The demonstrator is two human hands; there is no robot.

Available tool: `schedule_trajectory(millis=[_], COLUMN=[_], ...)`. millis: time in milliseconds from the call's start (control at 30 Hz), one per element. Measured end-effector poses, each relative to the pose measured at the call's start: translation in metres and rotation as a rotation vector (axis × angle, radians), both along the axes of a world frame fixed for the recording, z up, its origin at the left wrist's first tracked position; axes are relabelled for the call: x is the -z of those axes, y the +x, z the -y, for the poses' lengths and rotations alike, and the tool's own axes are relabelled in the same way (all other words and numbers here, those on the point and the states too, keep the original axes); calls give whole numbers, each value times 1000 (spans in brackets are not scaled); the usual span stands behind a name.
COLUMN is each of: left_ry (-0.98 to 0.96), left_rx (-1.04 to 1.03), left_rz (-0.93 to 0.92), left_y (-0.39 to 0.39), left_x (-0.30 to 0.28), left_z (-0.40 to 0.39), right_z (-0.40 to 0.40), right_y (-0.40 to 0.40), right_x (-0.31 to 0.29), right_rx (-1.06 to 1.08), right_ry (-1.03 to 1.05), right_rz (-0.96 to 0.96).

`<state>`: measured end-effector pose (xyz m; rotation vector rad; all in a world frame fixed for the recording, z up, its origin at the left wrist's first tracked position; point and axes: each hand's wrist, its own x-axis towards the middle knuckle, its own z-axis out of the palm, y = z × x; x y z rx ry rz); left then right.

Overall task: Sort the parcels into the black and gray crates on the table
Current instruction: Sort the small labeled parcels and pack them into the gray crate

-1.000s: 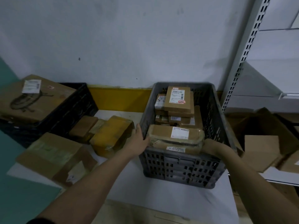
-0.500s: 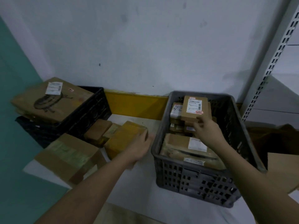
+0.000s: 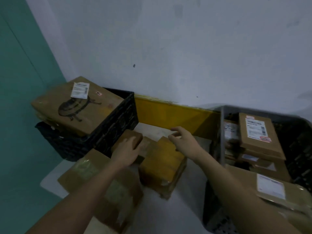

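My left hand (image 3: 125,152) lies on a small brown parcel (image 3: 133,138) that leans against the black crate (image 3: 116,130); its fingers curl over the parcel's top. My right hand (image 3: 183,138) hovers open, fingers spread, above a yellow-taped parcel (image 3: 162,164) on the table. A large brown box with a drawing and a white label (image 3: 76,107) rests on top of the black crate. The gray crate (image 3: 300,142) on the right holds several labelled brown parcels (image 3: 258,134).
A larger brown box (image 3: 101,183) lies on the white table (image 3: 185,208) under my left forearm. A yellow strip (image 3: 168,115) runs along the wall's base between the crates. A teal wall stands to the left.
My right hand has left the gray crate and moved left over the yellow parcel. My left hand shifted from the yellow parcel to the small brown one. The view swung left.
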<state>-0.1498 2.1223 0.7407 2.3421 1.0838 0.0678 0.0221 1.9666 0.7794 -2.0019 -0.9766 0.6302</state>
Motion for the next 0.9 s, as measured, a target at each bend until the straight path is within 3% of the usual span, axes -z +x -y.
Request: schedule_trajectory(millis=[267, 400, 600, 767, 900], left_ry=[-29, 17, -25, -41, -57], left_rx=[145, 279, 412, 401, 374], left_rz=[-85, -248, -518, -510, -479], left_y=[10, 20, 40, 54, 56], left_x=[60, 87, 127, 139, 140], left_z=[-107, -149, -192, -198, -199], right_z=[-153, -203, -232, -246, -243], right_y=[-14, -11, 2, 11, 12], right_x=[81, 124, 173, 184, 182], right_rx=[-66, -140, -352, -421, -432], right_ry=[-287, -498, -834, -950, -897], right_rz=[-4, 187, 447, 464, 479])
